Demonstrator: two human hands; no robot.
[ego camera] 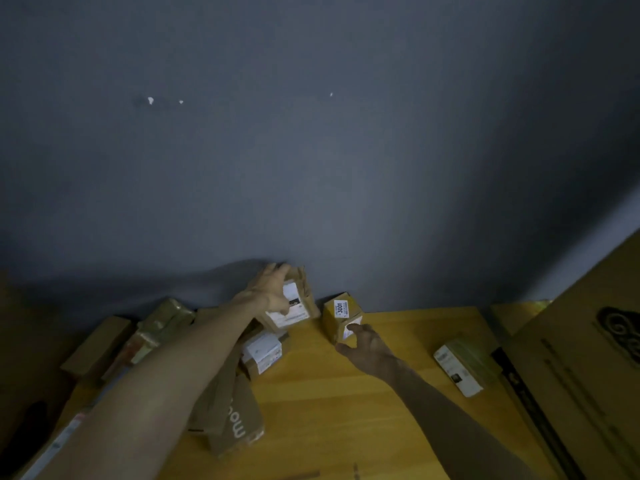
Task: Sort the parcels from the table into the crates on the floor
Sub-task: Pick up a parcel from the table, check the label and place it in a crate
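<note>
From the head camera, we see our left hand gripping a brown parcel, fingers curled over its top, thumb on its white label, against the grey wall. Just right of those fingers, our right hand reaches a small box on the yellow table, spread fingers touching its near side.

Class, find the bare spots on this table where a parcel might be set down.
Bare wood of the table lies between the forearms, and between the 3001 parcel and the right-edge parcel. The left side is crowded with piled parcels.
</note>
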